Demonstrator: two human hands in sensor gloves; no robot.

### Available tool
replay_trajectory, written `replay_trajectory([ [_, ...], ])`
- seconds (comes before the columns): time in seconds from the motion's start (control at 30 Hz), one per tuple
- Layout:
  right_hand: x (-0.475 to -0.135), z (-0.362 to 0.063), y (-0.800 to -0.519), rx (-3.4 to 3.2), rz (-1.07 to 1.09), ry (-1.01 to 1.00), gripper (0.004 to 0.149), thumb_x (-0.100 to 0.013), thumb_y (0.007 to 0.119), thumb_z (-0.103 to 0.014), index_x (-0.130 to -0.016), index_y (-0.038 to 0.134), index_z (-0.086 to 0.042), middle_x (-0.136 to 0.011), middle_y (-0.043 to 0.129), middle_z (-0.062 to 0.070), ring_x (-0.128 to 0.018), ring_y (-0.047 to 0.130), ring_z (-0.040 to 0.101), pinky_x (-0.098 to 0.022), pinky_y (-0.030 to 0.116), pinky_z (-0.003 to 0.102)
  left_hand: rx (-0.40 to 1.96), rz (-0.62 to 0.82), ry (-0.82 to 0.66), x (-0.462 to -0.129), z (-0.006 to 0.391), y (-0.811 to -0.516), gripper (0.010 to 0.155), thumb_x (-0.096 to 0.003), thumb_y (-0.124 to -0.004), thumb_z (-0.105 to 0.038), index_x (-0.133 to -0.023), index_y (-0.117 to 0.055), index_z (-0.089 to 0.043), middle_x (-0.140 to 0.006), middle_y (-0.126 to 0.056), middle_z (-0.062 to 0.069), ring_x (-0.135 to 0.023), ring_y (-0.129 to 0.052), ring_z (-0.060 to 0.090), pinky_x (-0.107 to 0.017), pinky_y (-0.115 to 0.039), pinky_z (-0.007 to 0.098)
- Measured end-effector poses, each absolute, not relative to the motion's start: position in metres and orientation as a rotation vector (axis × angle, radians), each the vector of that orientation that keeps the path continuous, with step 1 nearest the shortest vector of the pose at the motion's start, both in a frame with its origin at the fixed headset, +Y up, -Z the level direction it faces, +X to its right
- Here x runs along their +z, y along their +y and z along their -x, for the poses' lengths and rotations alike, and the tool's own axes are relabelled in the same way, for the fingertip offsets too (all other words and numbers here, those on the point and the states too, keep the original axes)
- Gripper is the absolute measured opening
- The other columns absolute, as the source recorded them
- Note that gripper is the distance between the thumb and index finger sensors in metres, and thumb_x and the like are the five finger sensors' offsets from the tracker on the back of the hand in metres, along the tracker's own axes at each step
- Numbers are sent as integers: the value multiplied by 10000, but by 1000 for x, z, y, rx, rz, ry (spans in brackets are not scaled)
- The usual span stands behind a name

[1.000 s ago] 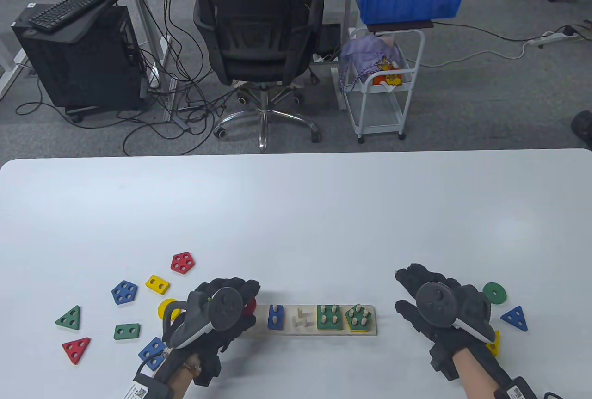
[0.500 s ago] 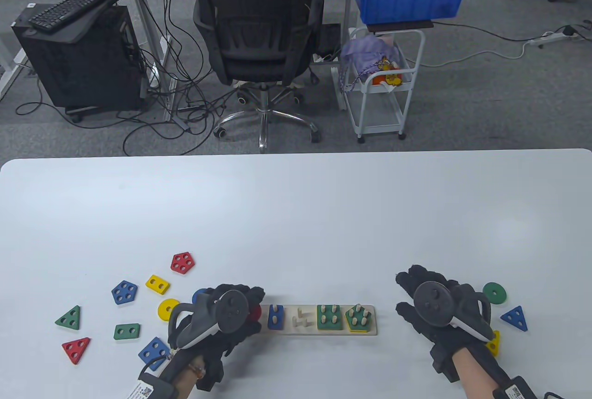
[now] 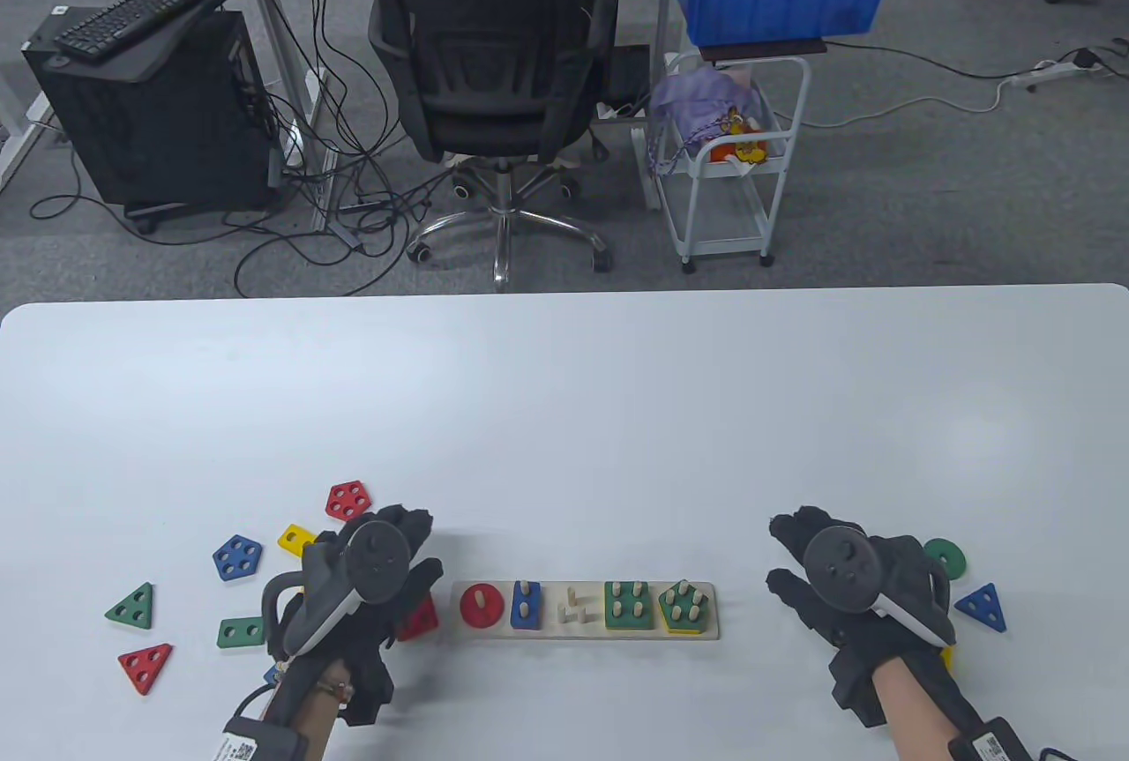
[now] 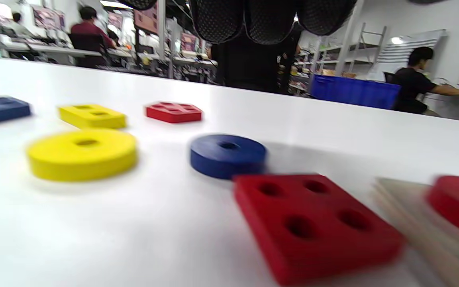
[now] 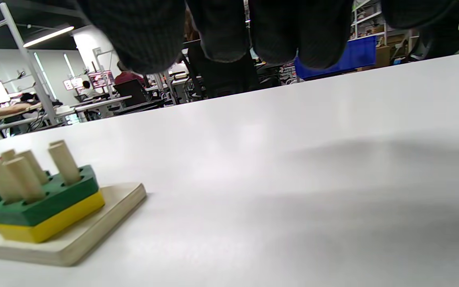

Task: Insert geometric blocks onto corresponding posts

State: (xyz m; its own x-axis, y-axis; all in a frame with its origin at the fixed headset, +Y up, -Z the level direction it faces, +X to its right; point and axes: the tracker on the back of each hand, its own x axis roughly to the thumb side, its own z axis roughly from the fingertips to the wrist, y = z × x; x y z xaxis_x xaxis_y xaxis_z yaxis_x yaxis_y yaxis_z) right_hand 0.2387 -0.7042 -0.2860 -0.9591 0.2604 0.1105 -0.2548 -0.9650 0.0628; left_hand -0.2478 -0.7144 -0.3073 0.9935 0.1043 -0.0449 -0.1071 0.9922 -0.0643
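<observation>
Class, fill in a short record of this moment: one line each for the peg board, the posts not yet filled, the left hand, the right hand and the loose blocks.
peg board: red disc, blue, green and green-on-yellow blocks seated
unfilled: three-post group
left hand: above loose blocks, holds nothing
right hand: empty, right of board
loose near left hand: red square, blue disc, yellow disc

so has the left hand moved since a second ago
Yes. The left hand has pulled back to the left, away from the wooden peg board, whose left end it covered before. The red disc now sits uncovered on the board's leftmost post.
</observation>
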Motion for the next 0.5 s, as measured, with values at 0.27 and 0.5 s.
replay_trajectory([
  [0.27,-302,-279,-696,2784,187,38,606,-519,746,-434,-1032,660,-123,-1048,685,228,-893,745,504,-597,591,743,77,23,109,-308,263,-709,680,-407,-645,-661,-1050,-497,-497,-1208,-470,-168,-1168,-532,189,-831,-422,599],
  [0.5,-338,-343,-702,2794,772,389,623,-519,791,-381,-1054,616,-112,-1068,648,227,-911,725,502,-617,577,732,78,50,107,-308,262,-709,677,-407,-643,-662,-1049,-506,-496,-1210,-470,-167,-1169,-534,195,-830,-425,600],
])
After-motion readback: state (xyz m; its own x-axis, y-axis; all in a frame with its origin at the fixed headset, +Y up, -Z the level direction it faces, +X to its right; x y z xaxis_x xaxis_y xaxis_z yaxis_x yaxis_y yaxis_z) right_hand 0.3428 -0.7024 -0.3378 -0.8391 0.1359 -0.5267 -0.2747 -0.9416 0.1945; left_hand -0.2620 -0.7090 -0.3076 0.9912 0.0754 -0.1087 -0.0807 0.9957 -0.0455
